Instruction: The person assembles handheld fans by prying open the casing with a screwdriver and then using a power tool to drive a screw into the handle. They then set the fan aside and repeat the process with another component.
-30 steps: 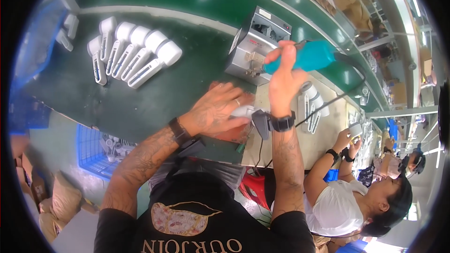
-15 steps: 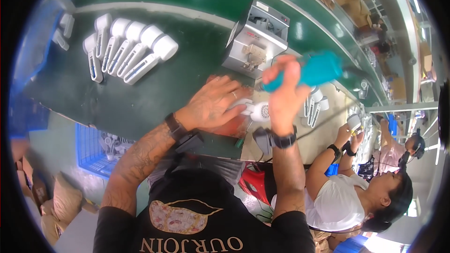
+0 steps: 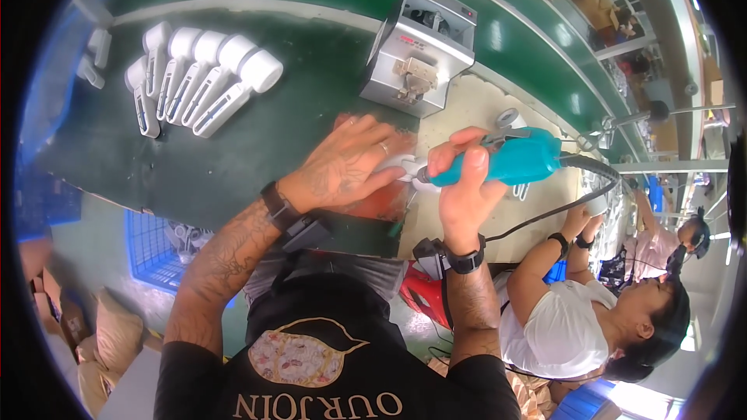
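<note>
My right hand (image 3: 465, 198) is wrapped round a teal electric screwdriver (image 3: 525, 157), held nearly level with its tip pointing left and its cord trailing off at the right. The tip meets a small white handheld fan (image 3: 403, 163) lying on a reddish patch (image 3: 383, 206) of the bench. My left hand (image 3: 342, 162) presses and grips that fan from the left, hiding most of its handle; the screwdriver and right hand cover much of its head. Whether the bit sits in a screw I cannot tell.
Several white handheld fans (image 3: 222, 70) lie fanned out on the green bench at the left. A grey metal machine (image 3: 420, 50) stands beyond my hands. More white parts lie behind the screwdriver. A blue crate (image 3: 152, 253) is below left; a co-worker (image 3: 564, 327) sits at the right.
My right hand has brought the screwdriver down and left onto the fan, from raised and blurred above it. My left hand stays on the fan. The view has shifted slightly.
</note>
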`<act>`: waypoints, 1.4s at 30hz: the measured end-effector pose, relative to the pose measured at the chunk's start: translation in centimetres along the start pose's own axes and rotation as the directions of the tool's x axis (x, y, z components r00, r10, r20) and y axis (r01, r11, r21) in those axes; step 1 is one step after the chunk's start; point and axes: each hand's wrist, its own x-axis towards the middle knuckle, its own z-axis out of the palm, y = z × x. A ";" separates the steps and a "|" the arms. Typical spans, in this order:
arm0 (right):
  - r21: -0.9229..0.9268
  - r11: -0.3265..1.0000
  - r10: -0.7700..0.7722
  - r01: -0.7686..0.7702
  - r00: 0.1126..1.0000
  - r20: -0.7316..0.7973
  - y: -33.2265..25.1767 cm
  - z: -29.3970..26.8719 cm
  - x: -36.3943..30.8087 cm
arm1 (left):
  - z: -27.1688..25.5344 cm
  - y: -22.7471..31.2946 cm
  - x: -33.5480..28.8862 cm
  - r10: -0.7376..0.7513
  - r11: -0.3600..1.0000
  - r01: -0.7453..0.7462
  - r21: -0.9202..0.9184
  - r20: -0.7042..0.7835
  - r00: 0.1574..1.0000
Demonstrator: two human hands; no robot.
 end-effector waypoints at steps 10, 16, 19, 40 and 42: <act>-0.028 1.000 -0.010 0.010 1.000 0.008 2.3 0.0 -2.2 | -0.5 1.2 -0.1 0.013 0.999 -0.013 0.036 0.019 1.000; -0.005 1.000 -0.031 0.031 0.999 -0.009 1.4 -0.1 -1.5 | -0.9 2.4 0.9 -0.021 1.000 0.022 -0.012 0.046 0.999; 0.059 0.998 -0.006 0.010 0.997 -0.071 1.0 0.2 -1.0 | -0.6 2.0 1.0 0.003 1.000 -0.004 0.020 0.038 0.999; 0.214 0.963 0.179 -0.165 0.983 -0.046 -4.3 -3.2 -14.0 | -7.2 -5.8 -9.2 -0.154 0.831 0.331 0.448 -0.387 0.909; 0.114 0.988 0.103 -0.100 0.994 -0.023 -4.1 -3.1 -14.3 | -7.1 -7.3 -8.8 -0.119 0.805 0.323 0.498 -0.398 0.910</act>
